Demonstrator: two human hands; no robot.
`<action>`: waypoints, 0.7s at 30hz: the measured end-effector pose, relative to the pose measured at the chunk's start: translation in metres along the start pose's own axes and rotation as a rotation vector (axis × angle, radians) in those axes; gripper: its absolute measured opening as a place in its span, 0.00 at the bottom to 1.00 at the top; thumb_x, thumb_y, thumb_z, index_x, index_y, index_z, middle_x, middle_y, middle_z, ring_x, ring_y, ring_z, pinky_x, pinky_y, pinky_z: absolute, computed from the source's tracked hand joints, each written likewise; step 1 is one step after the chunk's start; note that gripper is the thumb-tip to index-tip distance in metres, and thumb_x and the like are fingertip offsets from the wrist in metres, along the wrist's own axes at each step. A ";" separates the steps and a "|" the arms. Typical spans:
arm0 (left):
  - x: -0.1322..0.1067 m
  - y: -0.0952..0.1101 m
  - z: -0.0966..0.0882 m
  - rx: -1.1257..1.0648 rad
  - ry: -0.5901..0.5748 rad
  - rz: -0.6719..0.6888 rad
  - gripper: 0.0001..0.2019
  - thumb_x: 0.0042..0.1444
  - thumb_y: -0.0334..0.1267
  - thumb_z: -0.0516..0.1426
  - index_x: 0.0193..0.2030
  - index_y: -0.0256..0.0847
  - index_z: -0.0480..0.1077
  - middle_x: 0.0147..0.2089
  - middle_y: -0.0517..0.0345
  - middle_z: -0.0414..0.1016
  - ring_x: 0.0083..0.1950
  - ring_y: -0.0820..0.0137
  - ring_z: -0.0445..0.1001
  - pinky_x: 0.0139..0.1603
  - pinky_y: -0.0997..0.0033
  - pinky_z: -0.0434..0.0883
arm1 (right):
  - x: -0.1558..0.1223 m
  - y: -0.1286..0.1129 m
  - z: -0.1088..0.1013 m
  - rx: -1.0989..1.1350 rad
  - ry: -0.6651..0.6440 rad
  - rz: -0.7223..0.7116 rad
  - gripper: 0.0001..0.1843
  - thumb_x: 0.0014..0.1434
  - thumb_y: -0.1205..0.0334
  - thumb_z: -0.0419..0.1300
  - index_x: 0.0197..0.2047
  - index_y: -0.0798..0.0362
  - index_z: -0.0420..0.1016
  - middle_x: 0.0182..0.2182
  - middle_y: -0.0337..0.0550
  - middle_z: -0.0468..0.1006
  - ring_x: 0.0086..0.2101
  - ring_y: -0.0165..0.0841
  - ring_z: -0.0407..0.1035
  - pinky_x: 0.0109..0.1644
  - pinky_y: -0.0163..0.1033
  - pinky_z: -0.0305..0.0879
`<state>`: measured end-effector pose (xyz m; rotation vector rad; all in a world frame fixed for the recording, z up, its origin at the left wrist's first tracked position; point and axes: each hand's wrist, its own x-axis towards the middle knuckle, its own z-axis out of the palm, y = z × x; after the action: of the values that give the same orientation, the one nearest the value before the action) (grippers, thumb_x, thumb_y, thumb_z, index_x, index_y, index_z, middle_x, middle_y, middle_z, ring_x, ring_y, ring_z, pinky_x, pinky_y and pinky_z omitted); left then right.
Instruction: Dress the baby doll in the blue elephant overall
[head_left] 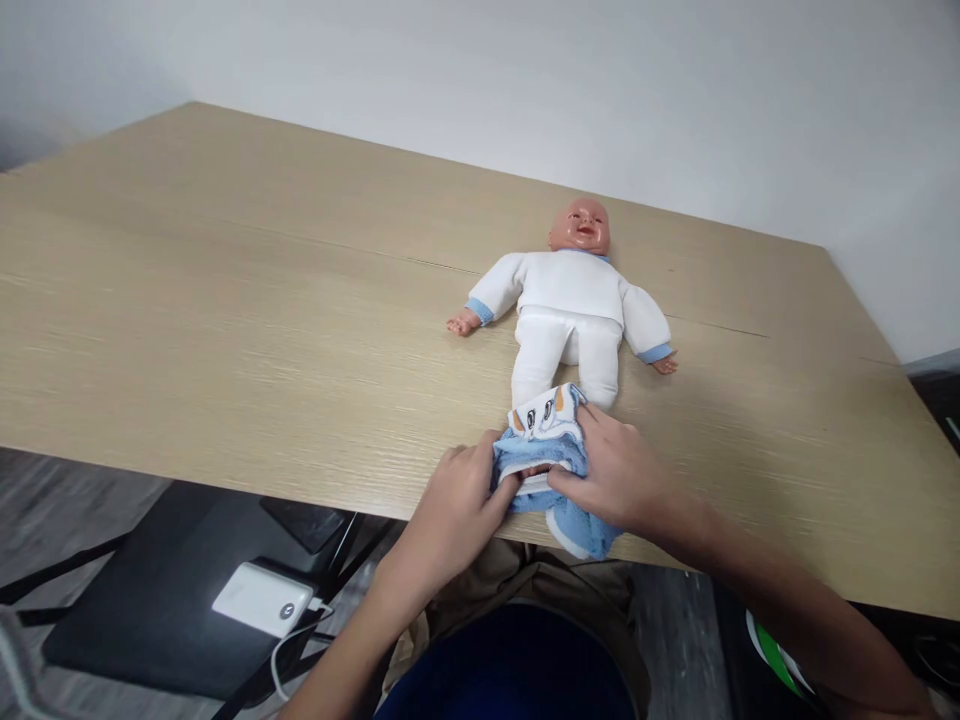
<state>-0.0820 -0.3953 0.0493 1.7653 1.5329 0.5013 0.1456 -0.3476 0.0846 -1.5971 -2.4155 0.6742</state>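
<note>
A baby doll point(571, 285) lies on its back on the table, head away from me, in a white top with light-blue cuffs and white legs. At the lower end of its legs is a bunched, fuzzy blue-and-white doll garment point(544, 440) with a printed cartoon face. My left hand point(465, 490) pinches the garment's left side, thumb at its opening. My right hand point(611, 465) grips the right side, thumb also at the opening. Something pinkish shows inside that opening. A blue part with white trim spreads toward the table's front edge. The doll's feet are mostly hidden.
The wooden table point(262, 330) reaches back to a pale wall point(487, 90). Below its front edge at left, a white power bank point(262, 598) with a cable lies on a black chair seat point(142, 620). A green-and-white object point(776, 655) shows at lower right.
</note>
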 end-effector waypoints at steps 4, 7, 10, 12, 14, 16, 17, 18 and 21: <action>-0.001 -0.004 0.004 -0.062 0.010 0.065 0.10 0.75 0.42 0.54 0.55 0.44 0.74 0.56 0.44 0.85 0.60 0.46 0.81 0.64 0.44 0.73 | -0.003 -0.006 0.001 -0.072 -0.060 0.041 0.20 0.68 0.51 0.69 0.57 0.53 0.79 0.53 0.61 0.87 0.48 0.53 0.83 0.48 0.51 0.75; -0.003 -0.006 0.005 -0.193 0.020 0.049 0.15 0.73 0.42 0.56 0.62 0.43 0.73 0.58 0.45 0.83 0.60 0.49 0.81 0.62 0.48 0.75 | -0.003 -0.004 0.000 0.011 -0.058 0.030 0.20 0.68 0.51 0.70 0.57 0.53 0.79 0.53 0.59 0.88 0.52 0.55 0.84 0.53 0.52 0.76; -0.004 -0.006 0.006 -0.275 0.069 0.037 0.17 0.71 0.42 0.58 0.63 0.43 0.70 0.53 0.50 0.82 0.51 0.55 0.81 0.55 0.54 0.75 | -0.001 0.005 0.000 0.169 0.007 -0.001 0.21 0.64 0.52 0.72 0.57 0.51 0.78 0.52 0.55 0.90 0.53 0.55 0.84 0.56 0.54 0.76; -0.003 -0.007 0.008 -0.290 0.139 0.043 0.17 0.70 0.42 0.58 0.63 0.43 0.69 0.52 0.51 0.81 0.50 0.57 0.80 0.53 0.56 0.75 | 0.001 0.011 0.000 0.262 0.044 -0.015 0.21 0.61 0.54 0.72 0.56 0.50 0.78 0.49 0.52 0.91 0.50 0.55 0.85 0.55 0.54 0.76; 0.001 -0.008 0.009 -0.298 0.194 0.039 0.18 0.70 0.42 0.59 0.63 0.42 0.66 0.51 0.50 0.80 0.51 0.57 0.81 0.51 0.58 0.74 | 0.005 0.015 0.000 0.328 0.070 -0.023 0.21 0.59 0.56 0.73 0.54 0.49 0.78 0.45 0.49 0.91 0.46 0.52 0.85 0.52 0.53 0.77; 0.009 -0.010 0.010 -0.321 0.228 0.029 0.19 0.70 0.43 0.59 0.64 0.42 0.64 0.51 0.50 0.80 0.51 0.56 0.81 0.49 0.59 0.74 | 0.010 0.017 -0.002 0.382 0.086 -0.041 0.19 0.57 0.59 0.72 0.51 0.47 0.79 0.43 0.46 0.91 0.42 0.49 0.84 0.50 0.52 0.78; 0.014 -0.010 0.010 -0.344 0.243 0.034 0.21 0.71 0.44 0.59 0.66 0.42 0.63 0.52 0.50 0.80 0.52 0.56 0.81 0.50 0.59 0.74 | 0.013 0.018 -0.003 0.406 0.099 -0.058 0.18 0.56 0.60 0.72 0.50 0.47 0.79 0.42 0.45 0.90 0.41 0.48 0.84 0.50 0.51 0.78; 0.019 -0.011 0.009 -0.371 0.255 0.049 0.21 0.71 0.45 0.58 0.66 0.42 0.62 0.53 0.49 0.80 0.53 0.56 0.81 0.52 0.58 0.75 | 0.017 0.019 -0.004 0.426 0.116 -0.078 0.17 0.56 0.60 0.72 0.49 0.47 0.79 0.41 0.44 0.90 0.41 0.47 0.83 0.50 0.51 0.78; 0.034 -0.011 0.003 -0.451 0.264 0.114 0.16 0.74 0.47 0.56 0.63 0.42 0.65 0.54 0.50 0.80 0.53 0.59 0.79 0.55 0.59 0.75 | 0.031 0.025 -0.007 0.453 0.142 -0.159 0.13 0.56 0.60 0.71 0.45 0.49 0.80 0.41 0.44 0.90 0.42 0.45 0.83 0.52 0.50 0.79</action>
<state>-0.0805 -0.3631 0.0333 1.4774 1.3573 1.0821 0.1566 -0.3095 0.0764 -1.2141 -2.0683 0.9566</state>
